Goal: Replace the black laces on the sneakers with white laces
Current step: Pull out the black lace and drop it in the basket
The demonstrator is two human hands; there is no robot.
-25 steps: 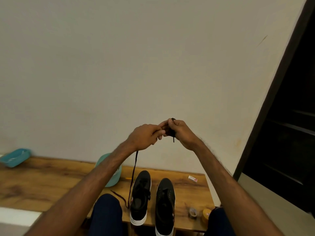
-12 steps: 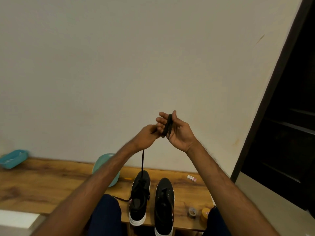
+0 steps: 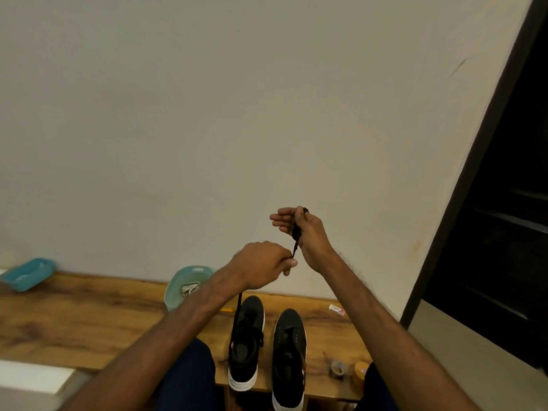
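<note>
Coiling is the step in hand. My right hand [image 3: 305, 232] is raised before the wall [image 3: 207, 114], fingers nearly straight, with the black lace [image 3: 296, 229] wound round them and the thumb pressed on the coil. My left hand [image 3: 261, 265], just below it, is curled and pinches the free length.

From there the lace drops to the left sneaker [image 3: 247, 336], which stands beside the right sneaker [image 3: 289, 351] at the near edge of the wooden bench [image 3: 74, 321]. Next, I judge, comes another turn round the fingers — slack fed gently so the coil does not slip — and then the white laces [image 3: 189, 289] in the teal bowl [image 3: 178, 289] at the bench's far edge.

Hard to make out: whether the tail is threaded through eyelets or only lies over the shoe. My forearm hides part of the bowl.
</note>
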